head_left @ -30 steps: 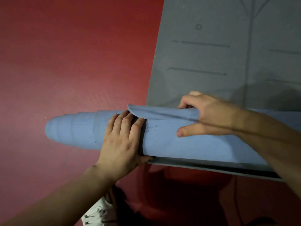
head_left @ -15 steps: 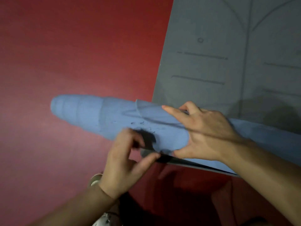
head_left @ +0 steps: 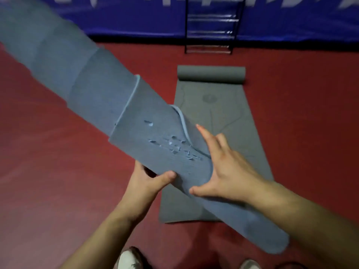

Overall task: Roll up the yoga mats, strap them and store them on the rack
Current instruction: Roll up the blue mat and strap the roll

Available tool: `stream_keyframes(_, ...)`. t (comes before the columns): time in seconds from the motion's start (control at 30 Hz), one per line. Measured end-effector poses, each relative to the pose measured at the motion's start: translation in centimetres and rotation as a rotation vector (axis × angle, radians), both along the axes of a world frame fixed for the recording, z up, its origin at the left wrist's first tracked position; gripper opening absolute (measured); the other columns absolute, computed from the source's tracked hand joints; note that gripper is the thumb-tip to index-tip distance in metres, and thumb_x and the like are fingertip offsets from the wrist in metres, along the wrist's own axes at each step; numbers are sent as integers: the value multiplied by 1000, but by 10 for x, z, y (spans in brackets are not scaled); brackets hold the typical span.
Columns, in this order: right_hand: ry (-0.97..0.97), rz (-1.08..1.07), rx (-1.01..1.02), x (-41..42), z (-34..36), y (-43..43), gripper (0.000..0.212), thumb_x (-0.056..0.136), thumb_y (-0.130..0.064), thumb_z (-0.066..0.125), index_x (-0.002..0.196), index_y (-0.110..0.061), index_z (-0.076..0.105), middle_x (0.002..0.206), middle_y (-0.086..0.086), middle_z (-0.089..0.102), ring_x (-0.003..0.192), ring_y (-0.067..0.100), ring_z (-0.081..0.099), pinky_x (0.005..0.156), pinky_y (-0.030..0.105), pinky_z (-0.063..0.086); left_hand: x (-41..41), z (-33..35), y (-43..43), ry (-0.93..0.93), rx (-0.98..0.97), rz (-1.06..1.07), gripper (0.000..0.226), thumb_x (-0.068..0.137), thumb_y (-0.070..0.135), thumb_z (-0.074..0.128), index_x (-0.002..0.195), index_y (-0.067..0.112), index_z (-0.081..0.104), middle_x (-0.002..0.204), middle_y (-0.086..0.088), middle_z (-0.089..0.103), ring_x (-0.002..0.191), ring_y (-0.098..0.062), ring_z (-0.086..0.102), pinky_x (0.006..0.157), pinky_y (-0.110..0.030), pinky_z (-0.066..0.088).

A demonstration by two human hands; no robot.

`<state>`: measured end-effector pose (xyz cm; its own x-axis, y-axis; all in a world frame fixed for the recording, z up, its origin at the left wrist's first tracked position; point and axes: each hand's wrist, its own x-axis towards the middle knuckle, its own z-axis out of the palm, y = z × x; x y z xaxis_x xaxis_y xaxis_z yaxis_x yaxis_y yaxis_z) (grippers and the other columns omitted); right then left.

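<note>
A rolled blue yoga mat (head_left: 108, 105) hangs in the air, slanting from upper left down to lower right, its layers telescoped out at the upper end and its surface pitted with small tears. My left hand (head_left: 147, 181) grips it from underneath, thumb wrapped over the near side. My right hand (head_left: 223, 169) presses flat against the roll's right side with straight, spread fingers. Beyond it a grey yoga mat (head_left: 223, 121) lies on the floor, rolled up only at its far end. A black metal rack (head_left: 211, 26) stands against the back wall.
The red floor (head_left: 58, 171) spreads to the left and right of the mats. A blue banner (head_left: 136, 20) covers the wall behind the rack. My white shoes (head_left: 130, 259) show at the bottom edge.
The blue roll has been lifted off the floor and tilted upward. My left hand moved from on top to underneath. The view rose, bringing the rack and the whole grey mat into sight.
</note>
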<state>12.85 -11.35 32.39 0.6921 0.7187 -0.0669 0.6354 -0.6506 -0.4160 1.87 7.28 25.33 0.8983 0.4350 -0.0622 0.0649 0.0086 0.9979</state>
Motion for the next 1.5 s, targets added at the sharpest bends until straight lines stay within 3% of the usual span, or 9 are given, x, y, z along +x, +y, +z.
stream_keyframes(0.17, 9, -195, 229, -80, 71, -47, 127, 49, -58, 88, 142, -39, 3, 149, 1, 33, 127, 26, 50, 98, 37, 46, -46, 106, -41, -124, 91, -97, 102, 47, 39, 89, 135, 15, 44, 128, 3, 64, 116, -7, 62, 88, -24, 53)
stream_keyframes(0.37, 114, -372, 468, -173, 65, -93, 119, 42, -60, 88, 133, -43, 14, 127, -13, 50, 116, 19, 58, 91, 38, 52, -123, 123, -96, -143, 221, -220, 107, 50, 31, 94, 140, 24, 38, 129, 15, 57, 113, 9, 56, 84, -11, 49)
stream_keyframes(0.53, 288, -353, 610, -223, 7, -116, 127, 38, -58, 88, 141, -32, 19, 128, -26, 36, 125, -5, 40, 90, -2, 32, -171, 67, -122, -14, 255, -306, 110, 50, 45, 92, 139, 38, 28, 138, 17, 47, 126, 4, 48, 99, -24, 47)
stream_keyframes(0.67, 267, -483, 598, -249, -25, -128, 119, 38, -55, 89, 137, -27, 29, 125, -15, 47, 122, 11, 52, 92, 23, 48, -186, 44, -133, 61, 268, -380, 115, 51, 42, 93, 140, 38, 21, 140, 17, 44, 131, -1, 45, 103, -27, 45)
stream_keyframes(0.8, 282, -477, 622, -260, -14, -139, 114, 48, -34, 97, 137, -26, 25, 116, -33, 37, 115, 0, 44, 85, 12, 40, -192, 45, -141, 65, 272, -367, 106, 57, 24, 94, 138, 39, 29, 134, 21, 50, 123, 6, 49, 93, -14, 46)
stream_keyframes(0.9, 316, -509, 613, -265, -5, -149, 109, 52, -27, 96, 137, -21, 26, 115, -19, 44, 115, 9, 47, 88, 21, 41, -194, 57, -150, 37, 315, -391, 105, 56, 25, 93, 138, 36, 28, 131, 23, 49, 117, 13, 48, 87, -7, 45)
stream_keyframes(1.07, 503, -595, 578, -269, -8, -160, 103, 53, -8, 94, 135, -12, 32, 121, -2, 52, 118, 17, 53, 84, 22, 47, -205, 58, -155, 40, 345, -435, 104, 52, 39, 95, 135, 50, 32, 136, 21, 53, 125, -6, 53, 102, -34, 49)
stream_keyframes(1.23, 629, -640, 616, -268, -14, -183, 100, 50, -12, 90, 133, -21, 37, 119, 1, 61, 108, 15, 61, 86, 34, 57, -206, 59, -171, -6, 311, -468, 99, 55, 38, 94, 134, 50, 35, 129, 33, 54, 120, 8, 53, 98, -23, 49)
stream_keyframes(1.5, 513, -549, 723, -272, -2, -203, 86, 58, -1, 90, 120, -36, 41, 119, -8, 62, 111, 4, 61, 79, 13, 50, -206, 68, -181, -78, 341, -470, 107, 63, 33, 94, 148, 38, 30, 142, 22, 49, 132, 0, 47, 104, -25, 45)
